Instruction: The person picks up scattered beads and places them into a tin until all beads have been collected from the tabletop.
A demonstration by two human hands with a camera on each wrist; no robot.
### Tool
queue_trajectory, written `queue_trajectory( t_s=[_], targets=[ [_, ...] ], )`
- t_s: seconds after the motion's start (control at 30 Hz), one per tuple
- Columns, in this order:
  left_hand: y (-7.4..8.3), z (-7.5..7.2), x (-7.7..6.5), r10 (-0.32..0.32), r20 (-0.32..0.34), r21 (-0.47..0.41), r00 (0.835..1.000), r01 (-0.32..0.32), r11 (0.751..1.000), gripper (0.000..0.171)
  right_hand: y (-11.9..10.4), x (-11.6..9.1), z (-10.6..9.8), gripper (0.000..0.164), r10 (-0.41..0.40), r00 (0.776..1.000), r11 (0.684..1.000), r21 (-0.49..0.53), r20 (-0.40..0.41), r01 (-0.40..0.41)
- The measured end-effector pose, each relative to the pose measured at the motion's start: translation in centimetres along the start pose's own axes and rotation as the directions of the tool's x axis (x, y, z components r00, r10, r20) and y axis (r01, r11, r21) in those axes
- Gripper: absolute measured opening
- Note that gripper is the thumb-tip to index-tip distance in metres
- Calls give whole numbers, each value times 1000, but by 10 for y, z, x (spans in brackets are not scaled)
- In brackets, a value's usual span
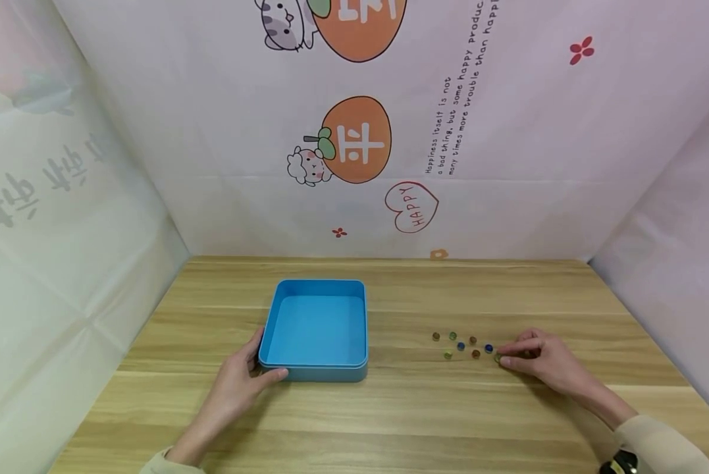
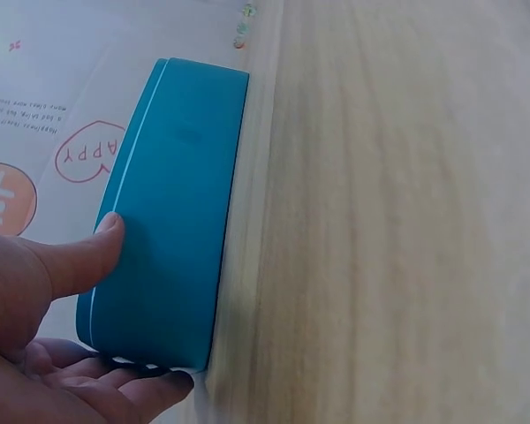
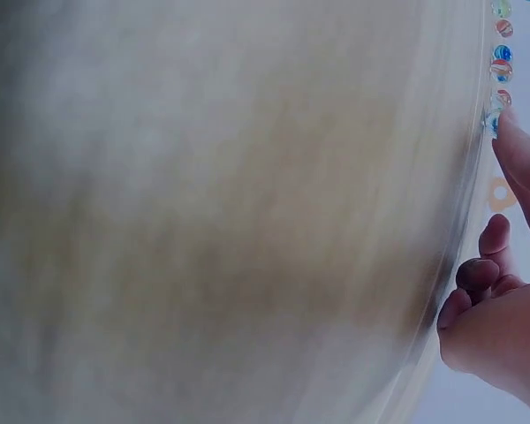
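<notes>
A square blue box [image 1: 318, 329], its top uncovered and its inside bare, sits on the wooden table. My left hand [image 1: 241, 372] grips its near left corner; in the left wrist view the thumb [image 2: 88, 256] presses the front wall while the fingers lie along the side. Several glass marbles [image 1: 472, 340], green, blue and brownish, are scattered to the right of the box. At their right end my right hand [image 1: 544, 362] pinches a green marble [image 1: 498, 358] between thumb and forefinger, its other fingers curled. In the right wrist view the fingertips partly leave the frame's edge beside the marbles [image 3: 502, 62].
The wooden table [image 1: 425, 421] reaches back to a printed white backdrop [image 1: 508, 217]. White sheets hang at the left [image 1: 117, 263] and right [image 1: 674, 263] sides. Bare wood lies between the box and the marbles.
</notes>
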State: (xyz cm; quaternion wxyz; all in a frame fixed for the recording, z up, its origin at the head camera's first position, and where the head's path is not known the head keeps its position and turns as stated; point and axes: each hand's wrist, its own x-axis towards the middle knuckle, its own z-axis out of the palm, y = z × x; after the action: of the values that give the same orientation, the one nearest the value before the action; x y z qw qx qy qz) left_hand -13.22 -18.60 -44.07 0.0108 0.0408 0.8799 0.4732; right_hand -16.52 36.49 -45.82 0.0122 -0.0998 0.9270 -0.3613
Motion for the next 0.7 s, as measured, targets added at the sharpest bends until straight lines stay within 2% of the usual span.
queue_trajectory(
  t_s=[0.27, 0.7],
  targets=[
    [-2, 0, 0, -15, 5, -49, 1000, 15, 999, 92, -3, -1, -2, 28, 54, 998, 997, 59, -6, -54],
    [-2, 0, -1, -17, 0, -88, 1000, 17, 996, 91, -18, 3, -6, 28, 52, 998, 997, 57, -24, -50]
  ],
)
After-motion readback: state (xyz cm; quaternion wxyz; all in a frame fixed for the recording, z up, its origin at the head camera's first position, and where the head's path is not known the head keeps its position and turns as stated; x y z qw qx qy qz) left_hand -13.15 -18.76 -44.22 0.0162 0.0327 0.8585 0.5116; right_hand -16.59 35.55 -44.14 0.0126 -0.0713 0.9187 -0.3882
